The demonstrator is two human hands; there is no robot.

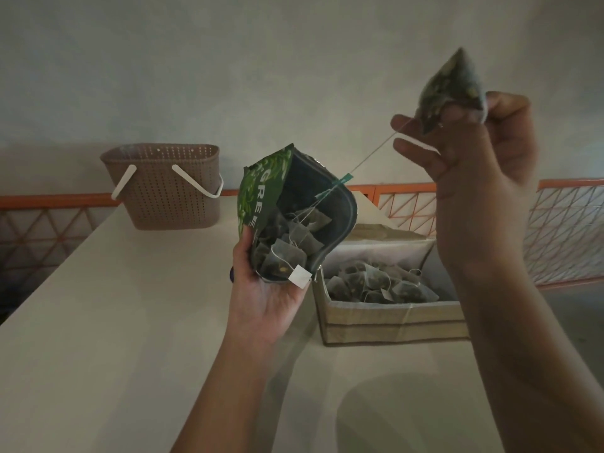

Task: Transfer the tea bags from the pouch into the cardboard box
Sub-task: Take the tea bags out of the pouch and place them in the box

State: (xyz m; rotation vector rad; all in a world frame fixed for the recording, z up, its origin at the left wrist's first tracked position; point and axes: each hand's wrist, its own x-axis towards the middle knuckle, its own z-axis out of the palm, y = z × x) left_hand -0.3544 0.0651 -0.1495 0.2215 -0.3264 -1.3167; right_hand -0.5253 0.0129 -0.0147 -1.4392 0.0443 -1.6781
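step: we held the pouch in our left hand | our right hand pinched one tea bag, lifted | next, we judged: free its snagged string, lower it into the cardboard box

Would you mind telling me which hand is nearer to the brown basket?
Left. The left hand, holding the pouch, is just right of the basket and nearer the camera. The right hand, pinching a tea bag, is raised much farther right.
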